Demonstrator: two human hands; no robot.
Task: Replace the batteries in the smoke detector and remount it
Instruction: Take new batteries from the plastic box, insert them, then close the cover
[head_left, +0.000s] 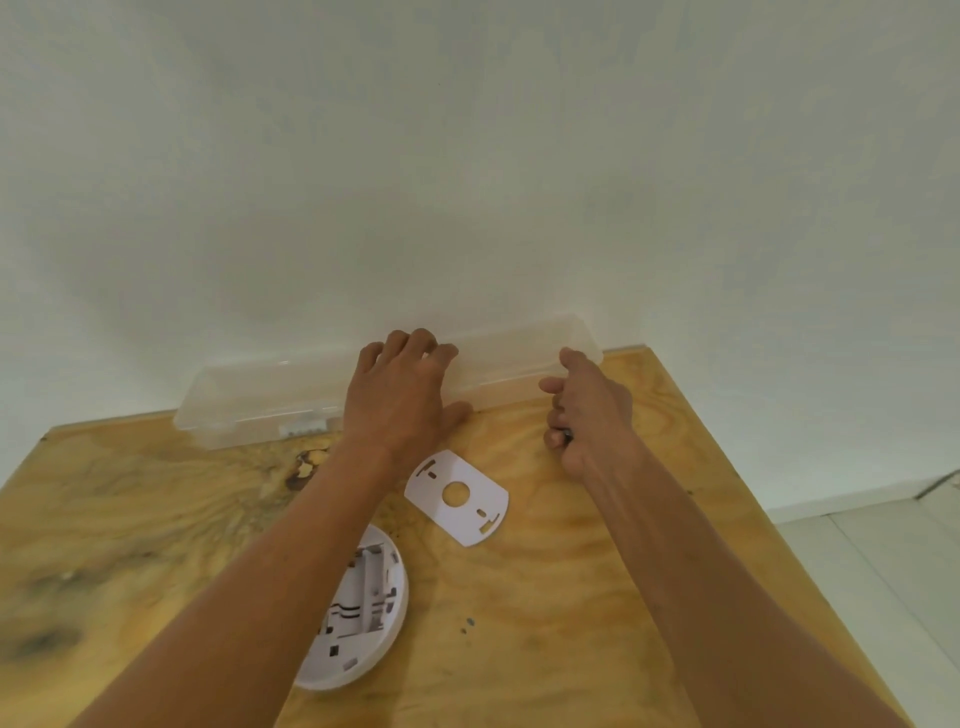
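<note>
two bare arms reach out from the bottom of the head view over a wooden table (597, 597). under the left arm lies the smoke detector (363, 613), a round white thing turned on its back, near the front of the table. its battery slot looks open and bare, but the arm hides part of it, so i cannot be sure. just past it lies the flat white mounting plate (460, 499) with a round hole in the middle. it is off the detector and apart from it.

at the back of the table, against the white wall (467, 156), sits a long clear plastic box (249, 405). the left hand (400, 395) is spread wide and lies on top of the box, fingers curved over its lid. the right hand (587, 410) is at the right end of the box, fingers curled in, and it seems to pinch a small dark thing (563, 434), too small to name.

so the detector is down and opened up. getting new batteries in, closing it and putting it back up are all left to do.
</note>
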